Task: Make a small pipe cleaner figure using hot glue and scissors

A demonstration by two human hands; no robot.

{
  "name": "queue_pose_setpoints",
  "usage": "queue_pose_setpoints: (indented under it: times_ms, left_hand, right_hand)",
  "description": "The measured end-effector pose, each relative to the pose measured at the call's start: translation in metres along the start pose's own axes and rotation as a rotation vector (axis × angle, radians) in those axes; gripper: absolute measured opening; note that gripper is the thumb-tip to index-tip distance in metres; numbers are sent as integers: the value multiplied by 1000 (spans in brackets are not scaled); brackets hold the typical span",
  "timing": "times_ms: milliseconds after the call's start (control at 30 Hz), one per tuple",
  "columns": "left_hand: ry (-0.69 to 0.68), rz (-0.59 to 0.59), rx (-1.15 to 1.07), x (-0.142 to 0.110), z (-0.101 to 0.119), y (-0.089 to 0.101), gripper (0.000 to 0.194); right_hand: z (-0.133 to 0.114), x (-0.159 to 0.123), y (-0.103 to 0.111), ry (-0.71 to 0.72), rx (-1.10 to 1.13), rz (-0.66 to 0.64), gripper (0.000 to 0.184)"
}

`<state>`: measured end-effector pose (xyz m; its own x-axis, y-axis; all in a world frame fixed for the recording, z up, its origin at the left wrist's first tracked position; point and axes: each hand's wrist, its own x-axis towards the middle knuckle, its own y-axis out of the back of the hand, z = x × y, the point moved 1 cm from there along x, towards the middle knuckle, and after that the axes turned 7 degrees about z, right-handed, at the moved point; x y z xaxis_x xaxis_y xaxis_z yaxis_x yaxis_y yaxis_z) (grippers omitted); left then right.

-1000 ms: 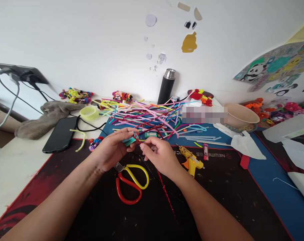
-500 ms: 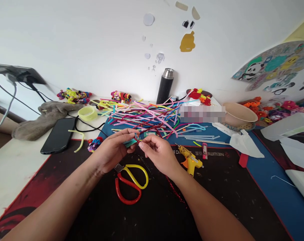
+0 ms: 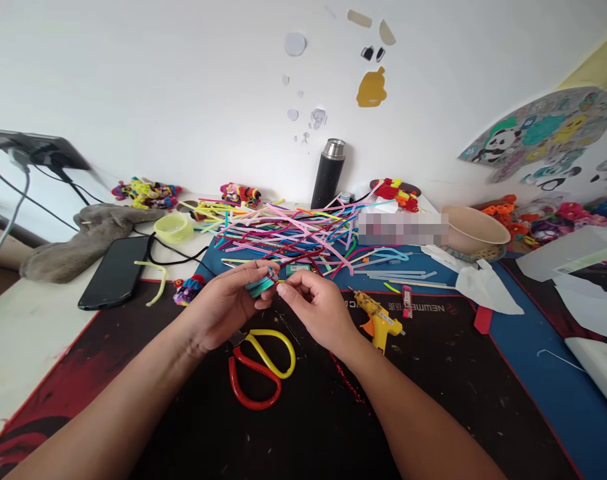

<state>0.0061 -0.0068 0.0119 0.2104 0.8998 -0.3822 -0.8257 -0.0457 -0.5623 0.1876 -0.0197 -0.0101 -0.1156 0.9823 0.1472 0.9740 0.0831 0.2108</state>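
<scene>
Head view: left grip (image 3: 226, 303) holds teal piece (image 3: 260, 287); black flask (image 3: 327, 179) stands capped.

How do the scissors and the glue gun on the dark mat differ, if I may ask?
The scissors have one red and one yellow handle; the glue gun has a yellow body with an orange trigger. The scissors' blades are largely hidden by the left hand, while the glue gun's nozzle shows. Both show yellow and lie on the dark mat.
</scene>
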Motion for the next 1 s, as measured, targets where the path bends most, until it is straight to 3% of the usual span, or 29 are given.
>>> queue_pose_setpoints:
  times_ms: [233,700,1000]
  left_hand:
    - [-9,22,-11,3,-2,2,12]
    - [44,-55,-33,-3,0,0,19]
    - [63,-61,-24,-6,2,-2,25]
  right_hand:
    - [1,-1,-1,-6,7,-6,22]
    - [2,1,0,-32,30,-33,25]
    - [0,1,1,-176,190,-115,30]
